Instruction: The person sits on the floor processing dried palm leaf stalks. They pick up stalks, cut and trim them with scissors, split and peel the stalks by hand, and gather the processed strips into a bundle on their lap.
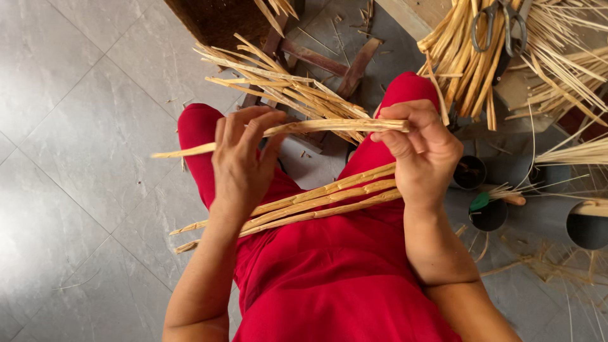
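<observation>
A long pale bamboo strip [329,126] is stretched between both hands above my lap. My left hand [244,161] pinches it near its left part, fingers curled over it. My right hand [423,149] grips its right end between thumb and fingers. Three more bamboo strips [316,201] lie across my red-clothed lap [342,266] under my forearms. A loose bundle of split strips [285,85] rests between my knees, ahead of the hands.
Scissors [500,22] lie on a heap of bamboo strips [468,57] on a wooden block at the upper right. Thin slivers [563,69] fan out to the right. Dark round cups [487,212] stand on the grey tiled floor [82,145] at right.
</observation>
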